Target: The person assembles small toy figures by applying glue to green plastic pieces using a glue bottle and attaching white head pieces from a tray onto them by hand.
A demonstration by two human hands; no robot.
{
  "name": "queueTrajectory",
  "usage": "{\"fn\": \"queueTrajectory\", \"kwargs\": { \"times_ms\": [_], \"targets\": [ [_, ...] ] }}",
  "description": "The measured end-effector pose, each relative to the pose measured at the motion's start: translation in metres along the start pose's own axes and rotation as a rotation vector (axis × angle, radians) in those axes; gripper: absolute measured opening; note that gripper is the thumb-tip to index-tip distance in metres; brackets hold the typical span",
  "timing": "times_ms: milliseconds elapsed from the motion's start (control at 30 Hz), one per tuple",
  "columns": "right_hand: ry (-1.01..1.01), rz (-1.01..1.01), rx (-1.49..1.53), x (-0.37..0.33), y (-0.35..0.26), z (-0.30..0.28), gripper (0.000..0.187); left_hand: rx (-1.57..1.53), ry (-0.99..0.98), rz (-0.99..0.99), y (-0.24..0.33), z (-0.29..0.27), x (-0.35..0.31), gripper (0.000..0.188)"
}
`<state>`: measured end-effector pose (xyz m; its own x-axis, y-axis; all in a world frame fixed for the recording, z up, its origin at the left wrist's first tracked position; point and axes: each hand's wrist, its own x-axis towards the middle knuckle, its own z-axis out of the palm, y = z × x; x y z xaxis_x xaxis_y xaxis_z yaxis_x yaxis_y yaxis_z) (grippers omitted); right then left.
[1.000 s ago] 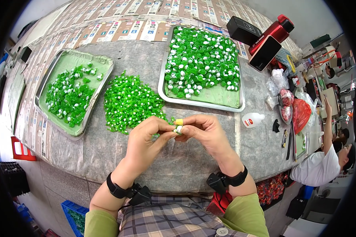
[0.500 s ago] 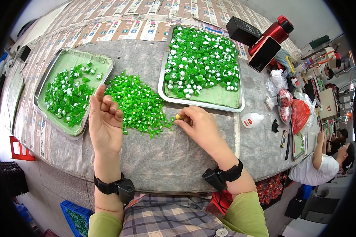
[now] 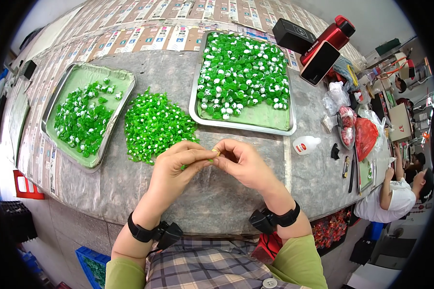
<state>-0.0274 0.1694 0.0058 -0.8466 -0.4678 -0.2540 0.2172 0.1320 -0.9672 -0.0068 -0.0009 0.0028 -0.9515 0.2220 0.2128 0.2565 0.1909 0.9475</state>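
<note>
Two trays [image 3: 270, 119] of green-white pieces [image 3: 241, 72], ten and one o'clock; green heap [image 3: 156, 124] between, bottle [image 3: 305, 145] at three. Mostly hidden green bit [image 3: 210, 161], pinched: left hand [image 3: 172, 168], right hand [image 3: 247, 166].

The central heap of small green-and-white plastic pieces [image 3: 159, 120] looks glossy. On the far side, the large rectangular silver metal tray [image 3: 241, 127] shines; its mostly hidden pale-green liner [image 3: 267, 120] is matt, possibly cloth. The grey table covering [image 3: 217, 202] is rough, papery. The red cylindrical bottle [image 3: 332, 37] gleams; the near plaid apron [image 3: 202, 262] is matt cloth.
</note>
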Motion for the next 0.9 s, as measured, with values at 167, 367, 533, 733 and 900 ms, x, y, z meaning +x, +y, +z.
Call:
{"fn": "queueTrajectory", "kwargs": {
  "times_ms": [167,367,533,733,900],
  "targets": [
    [0.407,-0.432,-0.505,-0.016,-0.031,-0.014,0.009,-0.273,0.101,-0.202,-0.007,-0.007,-0.007,0.018],
    [1.164,-0.467,-0.392,-0.093,-0.028,-0.112,0.024,-0.589,0.191,-0.339,-0.001,-0.006,-0.002,0.02],
    [0.987,-0.206,-0.645,-0.096,0.031,-0.14,0.038,-0.686,0.201,-0.376,-0.004,-0.006,-0.001,0.021],
    [0.762,0.026,-0.316,-0.076,0.035,-0.14,0.039,-0.805,0.175,-0.404,-0.008,-0.008,-0.002,0.02],
    [0.652,-0.315,-0.03,-0.059,-0.02,-0.085,0.039,-0.882,0.114,-0.473,-0.009,-0.005,-0.005,0.015]
  ]
}}
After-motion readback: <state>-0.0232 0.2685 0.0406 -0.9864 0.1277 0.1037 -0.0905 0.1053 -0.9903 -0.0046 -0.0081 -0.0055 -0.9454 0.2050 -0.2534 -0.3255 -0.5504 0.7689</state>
